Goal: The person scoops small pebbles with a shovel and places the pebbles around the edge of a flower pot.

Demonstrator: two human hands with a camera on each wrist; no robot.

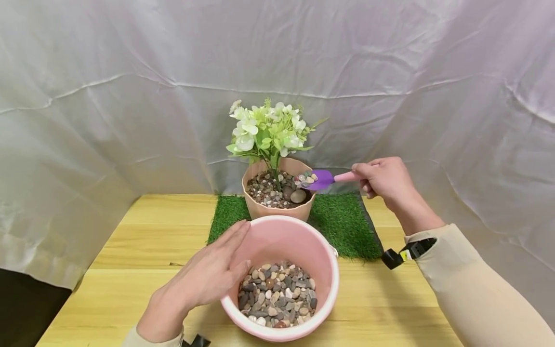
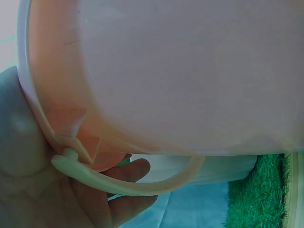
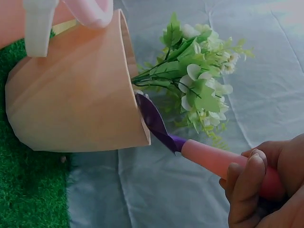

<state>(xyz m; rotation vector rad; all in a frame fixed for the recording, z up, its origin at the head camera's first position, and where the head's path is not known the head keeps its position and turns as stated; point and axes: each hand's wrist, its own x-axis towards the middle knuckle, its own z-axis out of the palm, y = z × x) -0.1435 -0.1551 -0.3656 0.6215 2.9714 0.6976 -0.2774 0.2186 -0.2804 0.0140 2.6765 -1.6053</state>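
Observation:
My right hand [image 1: 387, 180] grips the pink handle of a small garden trowel [image 3: 213, 159] with a purple blade. Several pebbles [image 1: 307, 178] lie on the blade, which reaches over the right rim of a peach flowerpot [image 1: 277, 212]. In the pot stands a leafy plant with white flowers [image 1: 270, 127], amid small gravel and larger round stones [image 1: 297, 196]. My left hand [image 1: 204, 272] holds the left rim of a pink bucket [image 1: 277, 236], thumb over the inner side and fingers outside. Mixed pebbles [image 1: 279, 294] cover the bucket's bottom. Its curved handle [image 2: 175, 183] hangs beside my left fingers.
A green turf mat [image 1: 347, 224] lies under the pot on the wooden table [image 1: 143, 236]. Pale grey cloth [image 1: 173, 72] hangs behind and along the sides. The bucket stands close in front of the pot.

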